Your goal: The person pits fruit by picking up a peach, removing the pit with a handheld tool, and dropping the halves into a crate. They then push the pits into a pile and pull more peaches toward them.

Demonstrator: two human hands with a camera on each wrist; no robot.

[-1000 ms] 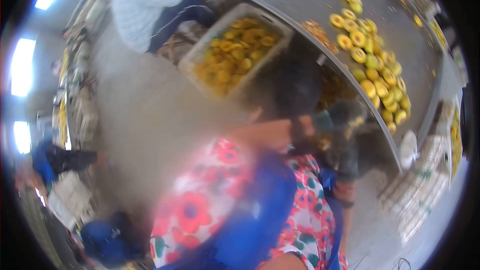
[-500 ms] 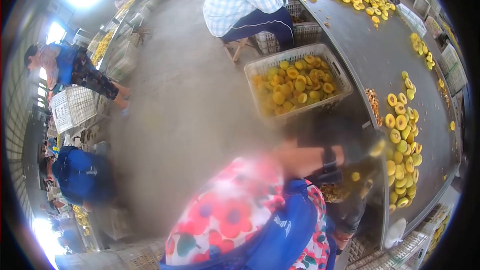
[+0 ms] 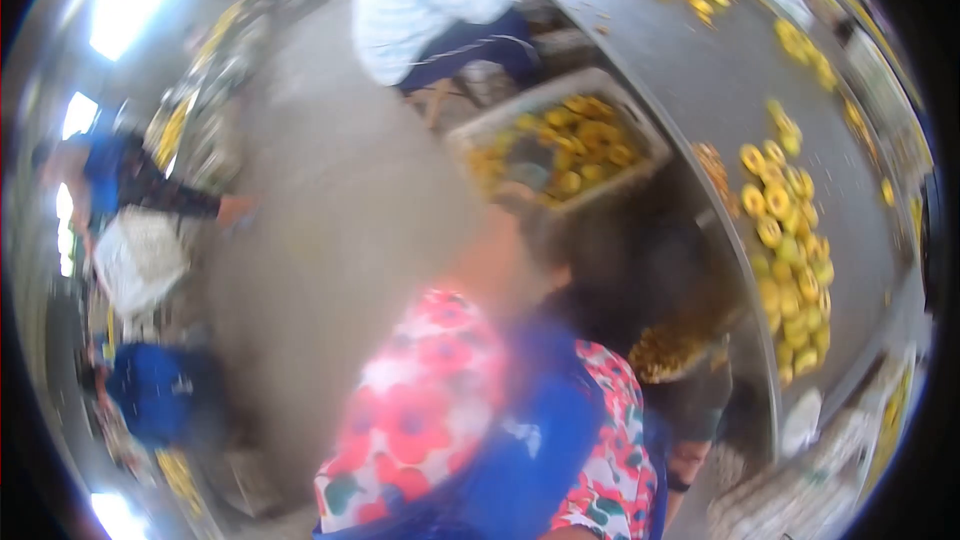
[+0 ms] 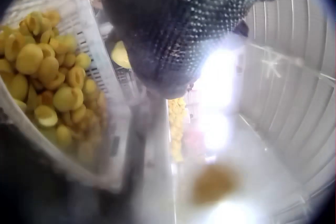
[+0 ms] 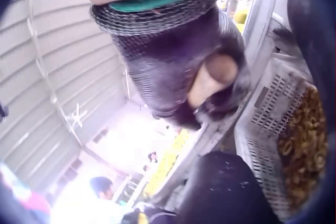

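In the head view, my dark-gloved left hand (image 3: 528, 162) is over a white crate (image 3: 455, 140) of yellow fruit halves (image 3: 590, 135). The left wrist view shows the glove (image 4: 184, 27) close up, with a yellow half (image 4: 120, 55) beside its edge; whether the fingers hold it cannot be told. My right hand (image 3: 705, 395), also in a dark glove, is low beside the table edge, blurred. In the right wrist view this hand (image 5: 184, 71) grips a light-brown cylindrical piece (image 5: 212, 79), its fingers curled around it.
A grey table (image 3: 650, 50) carries fruit halves (image 3: 790, 260) on my right. Beneath its edge, brown scraps (image 3: 665, 352) lie in a crate (image 5: 262, 98). A seated person in a checked shirt (image 3: 415, 5) is beyond the fruit crate; other people are at the left.
My left hand has moved from beside the table edge to over the fruit crate. The yellow piece near it half a second ago is no longer seen at the table edge. The head view has shifted.
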